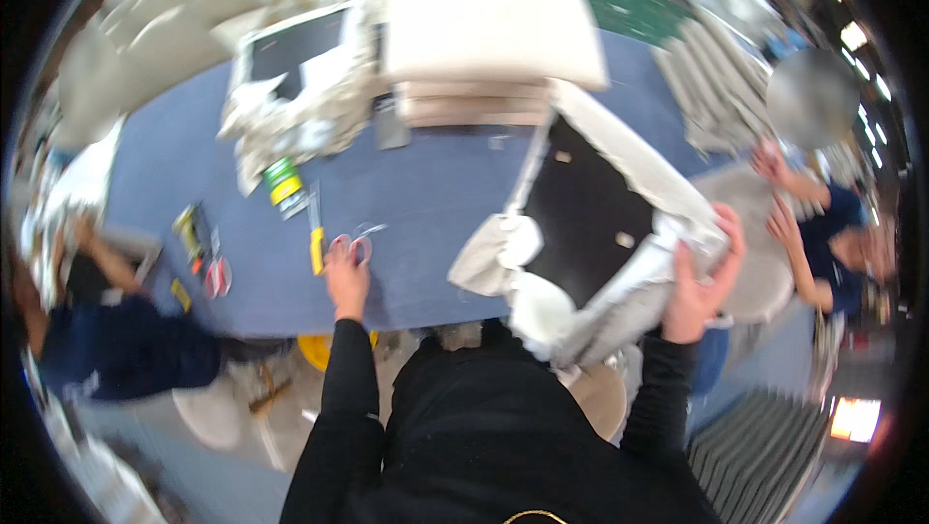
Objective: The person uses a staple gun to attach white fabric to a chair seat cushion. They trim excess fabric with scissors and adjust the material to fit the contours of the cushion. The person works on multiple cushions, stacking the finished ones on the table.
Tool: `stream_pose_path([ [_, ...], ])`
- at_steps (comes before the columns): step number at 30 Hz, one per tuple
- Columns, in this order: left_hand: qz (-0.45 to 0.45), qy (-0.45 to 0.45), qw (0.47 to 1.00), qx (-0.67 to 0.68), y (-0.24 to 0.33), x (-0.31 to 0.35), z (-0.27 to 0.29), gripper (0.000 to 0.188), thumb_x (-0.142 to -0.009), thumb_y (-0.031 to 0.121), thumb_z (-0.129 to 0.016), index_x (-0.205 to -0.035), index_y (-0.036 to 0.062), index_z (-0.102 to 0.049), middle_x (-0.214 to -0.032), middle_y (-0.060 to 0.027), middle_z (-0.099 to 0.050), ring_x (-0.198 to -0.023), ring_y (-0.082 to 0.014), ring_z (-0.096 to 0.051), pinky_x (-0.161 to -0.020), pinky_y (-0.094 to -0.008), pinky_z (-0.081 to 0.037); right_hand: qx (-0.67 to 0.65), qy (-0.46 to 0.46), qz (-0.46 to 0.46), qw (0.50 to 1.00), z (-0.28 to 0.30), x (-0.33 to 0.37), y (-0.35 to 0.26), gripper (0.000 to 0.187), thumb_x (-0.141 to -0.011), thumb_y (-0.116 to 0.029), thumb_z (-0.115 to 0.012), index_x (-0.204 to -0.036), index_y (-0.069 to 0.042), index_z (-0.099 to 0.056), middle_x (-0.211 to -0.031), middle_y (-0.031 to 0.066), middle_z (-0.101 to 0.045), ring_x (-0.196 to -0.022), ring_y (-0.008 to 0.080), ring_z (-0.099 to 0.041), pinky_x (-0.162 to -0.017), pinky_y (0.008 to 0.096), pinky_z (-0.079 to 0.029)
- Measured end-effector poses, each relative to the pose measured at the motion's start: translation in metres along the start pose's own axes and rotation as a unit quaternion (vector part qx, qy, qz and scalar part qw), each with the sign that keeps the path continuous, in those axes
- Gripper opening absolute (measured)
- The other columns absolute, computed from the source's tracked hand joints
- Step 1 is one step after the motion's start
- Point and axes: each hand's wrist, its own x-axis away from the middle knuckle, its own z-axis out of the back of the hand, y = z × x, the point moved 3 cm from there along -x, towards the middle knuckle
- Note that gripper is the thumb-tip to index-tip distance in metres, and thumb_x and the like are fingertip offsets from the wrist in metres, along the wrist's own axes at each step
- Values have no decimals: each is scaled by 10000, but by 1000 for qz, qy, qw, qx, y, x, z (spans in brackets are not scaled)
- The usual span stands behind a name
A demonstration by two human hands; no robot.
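Observation:
My left hand [346, 279] is on the table, its fingers closed at the red handles of a pair of scissors [360, 248]. Off to the right, an upholstered chair panel [587, 216] lies tilted, its black backing up and pale fabric loose around the edges. My right hand [704, 282] grips that panel's right corner, thumb on the near side and fingers along the fabric edge. A yellow-handled knife [316, 241] lies just left of my left hand. Near it is a green and yellow packet [284, 187].
The blue table [426, 214] carries a stack of cream cushions [494, 21] and another black-backed panel [298, 50] at the back. More red-handled scissors [219, 275] lie at left. Co-workers stand left [126, 345] and right [840, 243]. Grey fabric pieces [711, 84] lie far right.

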Motion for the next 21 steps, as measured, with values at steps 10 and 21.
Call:
stream_pose_path([
  [10, -101, -159, 981, 42, 35, 5, -20, 345, -855, 105, -775, -1200, 108, -749, -1264, -150, -710, -1152, -410, -649, -980, -525, -546, 145, 89, -34, 985, 13, 50, -47, 432, -878, -29, -790, -1277, -59, -627, -1428, 197, -529, -1361, 365, -528, -1212, 467, -373],
  [21, -15, -59, 998, 23, 43, 53, 30, 442, -789, 36, -868, -1189, 42, -682, -1219, -220, -737, -1237, -480, -649, -1039, -557, -518, -62, 137, -44, 988, 28, 49, -19, 374, -889, 23, -632, -1259, -23, -650, -1363, 166, -569, -1320, 323, -551, -1189, 412, -385],
])
